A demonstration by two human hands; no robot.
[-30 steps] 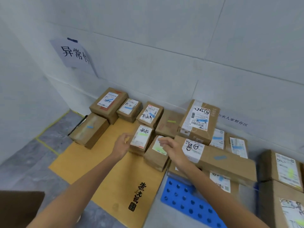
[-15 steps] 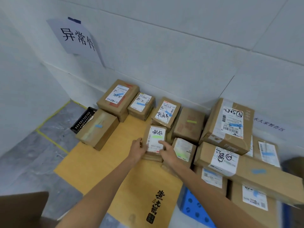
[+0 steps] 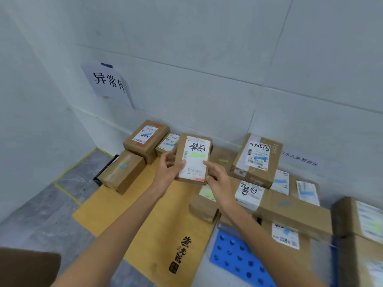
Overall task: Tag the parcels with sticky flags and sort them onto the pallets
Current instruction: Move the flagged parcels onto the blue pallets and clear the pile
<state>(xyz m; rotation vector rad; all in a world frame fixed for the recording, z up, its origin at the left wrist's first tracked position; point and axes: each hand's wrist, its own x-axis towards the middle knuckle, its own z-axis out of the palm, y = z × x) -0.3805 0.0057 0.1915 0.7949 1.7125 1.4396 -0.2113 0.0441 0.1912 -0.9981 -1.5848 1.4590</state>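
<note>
A small brown parcel (image 3: 194, 160) with a white label, black handwriting and a green sticky flag is lifted above the flat orange cardboard sheet (image 3: 145, 220). My left hand (image 3: 167, 172) grips its left edge, thumb on the label. My right hand (image 3: 217, 179) holds its lower right edge. Around it lie several taped parcels, most with blue flags: a tall one (image 3: 257, 160) at the right, a long one (image 3: 290, 208) in front of it, and others (image 3: 145, 139) against the wall.
A blue perforated pallet (image 3: 238, 257) shows under the right-hand stack. A paper sign (image 3: 107, 81) hangs on the wall. Yellow tape lines (image 3: 68, 172) mark the grey floor at left. A black crate (image 3: 105, 168) sits behind the leftmost parcel (image 3: 122, 172).
Both hands reached the green-flagged parcel on the orange sheet, closed on its sides, and have lifted it up toward the camera.
</note>
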